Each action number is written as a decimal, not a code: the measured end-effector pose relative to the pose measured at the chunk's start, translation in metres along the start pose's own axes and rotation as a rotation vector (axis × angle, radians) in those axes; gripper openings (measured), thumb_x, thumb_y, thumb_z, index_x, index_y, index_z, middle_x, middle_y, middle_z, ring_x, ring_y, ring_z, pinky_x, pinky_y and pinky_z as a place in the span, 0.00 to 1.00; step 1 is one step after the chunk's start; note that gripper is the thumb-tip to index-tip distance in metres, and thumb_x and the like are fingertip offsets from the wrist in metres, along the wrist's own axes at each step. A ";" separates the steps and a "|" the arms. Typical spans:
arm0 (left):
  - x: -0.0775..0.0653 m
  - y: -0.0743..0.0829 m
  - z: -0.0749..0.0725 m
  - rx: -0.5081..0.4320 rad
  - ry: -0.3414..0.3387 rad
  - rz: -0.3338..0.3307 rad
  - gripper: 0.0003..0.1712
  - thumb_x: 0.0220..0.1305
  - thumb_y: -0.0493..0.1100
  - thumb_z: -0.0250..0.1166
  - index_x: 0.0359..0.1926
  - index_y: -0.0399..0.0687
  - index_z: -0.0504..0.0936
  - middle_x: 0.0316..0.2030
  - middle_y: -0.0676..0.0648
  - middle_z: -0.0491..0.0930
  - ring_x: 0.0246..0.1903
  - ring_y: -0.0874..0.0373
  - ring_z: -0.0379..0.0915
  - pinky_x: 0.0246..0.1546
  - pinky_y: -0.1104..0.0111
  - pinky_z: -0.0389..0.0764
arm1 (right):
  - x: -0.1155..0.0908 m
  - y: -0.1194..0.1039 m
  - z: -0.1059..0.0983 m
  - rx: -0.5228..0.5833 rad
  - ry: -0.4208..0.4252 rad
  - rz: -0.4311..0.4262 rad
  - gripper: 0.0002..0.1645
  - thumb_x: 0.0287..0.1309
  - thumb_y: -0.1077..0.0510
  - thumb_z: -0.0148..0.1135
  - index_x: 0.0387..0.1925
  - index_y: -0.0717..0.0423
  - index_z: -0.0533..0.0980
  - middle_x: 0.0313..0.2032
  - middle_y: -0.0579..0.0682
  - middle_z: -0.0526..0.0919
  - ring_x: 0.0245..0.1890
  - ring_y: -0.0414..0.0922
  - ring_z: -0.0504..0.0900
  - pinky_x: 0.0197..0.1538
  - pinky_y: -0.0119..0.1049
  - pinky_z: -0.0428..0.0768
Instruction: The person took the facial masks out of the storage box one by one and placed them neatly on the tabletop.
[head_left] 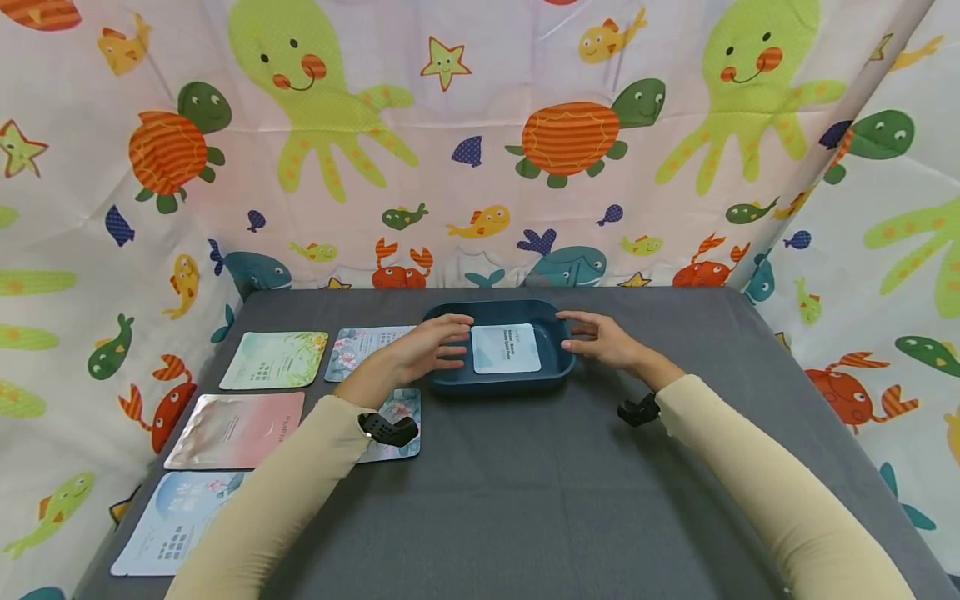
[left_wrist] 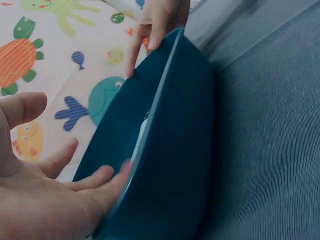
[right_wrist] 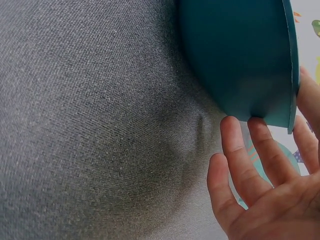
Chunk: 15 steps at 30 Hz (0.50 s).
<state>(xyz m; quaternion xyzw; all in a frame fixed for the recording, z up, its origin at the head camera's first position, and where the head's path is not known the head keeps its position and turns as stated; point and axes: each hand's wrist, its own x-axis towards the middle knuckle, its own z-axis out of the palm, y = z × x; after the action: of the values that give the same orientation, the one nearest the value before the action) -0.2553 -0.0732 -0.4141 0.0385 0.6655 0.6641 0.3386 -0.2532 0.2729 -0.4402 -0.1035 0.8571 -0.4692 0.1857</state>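
A dark blue oval tray [head_left: 480, 387] stands towards the back of the grey table. In it lies a white packet [head_left: 506, 348] with printed text. My left hand [head_left: 420, 350] is at the tray's left end, fingers spread and relaxed over the rim. In the left wrist view its fingertips [left_wrist: 107, 175] are at the rim, partly blurred. My right hand [head_left: 603, 342] is at the right end with fingers apart. The right wrist view shows its nearly straight fingers [right_wrist: 267, 147] at the tray's outer wall [right_wrist: 235, 55]; its thumb is at the rim, partly cut off.
On the left lie a green-and-white packet [head_left: 273, 361], a pink packet [head_left: 234, 431] and a pale blue packet [head_left: 168, 529]. Two floral packets, one upper [head_left: 360, 346] and one lower [head_left: 401, 417], are partly behind my left arm. A printed curtain [head_left: 480, 167] bounds the table.
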 end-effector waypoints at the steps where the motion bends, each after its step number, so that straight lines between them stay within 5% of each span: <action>1: 0.002 0.000 0.003 -0.006 0.005 -0.016 0.29 0.79 0.48 0.51 0.75 0.49 0.60 0.78 0.39 0.52 0.76 0.37 0.52 0.75 0.46 0.60 | 0.000 0.000 0.000 0.000 0.001 0.000 0.38 0.71 0.55 0.60 0.77 0.54 0.58 0.76 0.66 0.59 0.74 0.67 0.61 0.67 0.65 0.70; 8: 0.017 -0.004 0.015 -0.052 0.059 -0.071 0.34 0.76 0.51 0.55 0.77 0.54 0.56 0.79 0.39 0.46 0.78 0.38 0.40 0.75 0.37 0.49 | -0.001 -0.001 0.001 -0.003 0.011 -0.007 0.38 0.71 0.55 0.60 0.77 0.52 0.59 0.76 0.65 0.60 0.74 0.66 0.61 0.67 0.65 0.71; 15: 0.029 -0.010 0.023 -0.084 0.086 -0.092 0.35 0.77 0.50 0.53 0.79 0.54 0.53 0.79 0.35 0.45 0.79 0.37 0.42 0.72 0.35 0.55 | 0.000 0.000 0.001 -0.019 0.006 -0.015 0.38 0.71 0.53 0.60 0.77 0.53 0.58 0.75 0.67 0.61 0.74 0.66 0.62 0.65 0.64 0.73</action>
<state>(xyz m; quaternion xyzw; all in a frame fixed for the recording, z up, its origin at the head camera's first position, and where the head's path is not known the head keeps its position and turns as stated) -0.2622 -0.0395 -0.4323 -0.0348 0.6522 0.6762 0.3409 -0.2527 0.2725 -0.4409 -0.1102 0.8612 -0.4628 0.1789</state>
